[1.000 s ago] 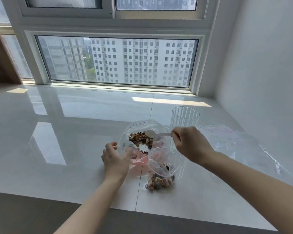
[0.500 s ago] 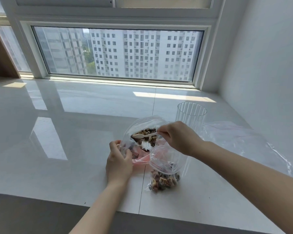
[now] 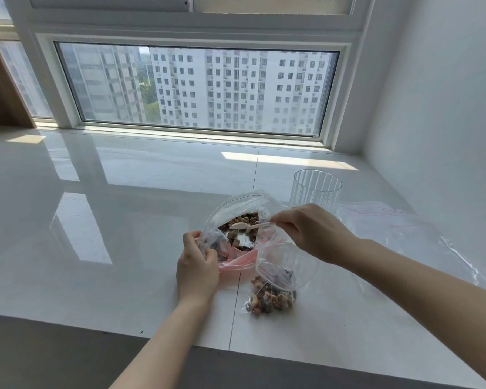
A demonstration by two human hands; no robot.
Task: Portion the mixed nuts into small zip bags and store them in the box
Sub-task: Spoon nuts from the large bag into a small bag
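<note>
just one head cam, looking forward and down over the counter (image 3: 124, 248) toward the far window (image 3: 197, 88), hands up close

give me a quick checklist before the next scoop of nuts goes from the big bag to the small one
1. Large clear zip bag mouth held open by left hand: ok.
2. Small pale plastic spoon pinched in right hand: ok.
3. Spoon loaded with mixed nuts: not ok, bowl looks empty.
4. Small clear zip bag standing open beside the large one: ok.
5. Storage box in reach: cannot tell; only a ribbed clear cup shows.
</note>
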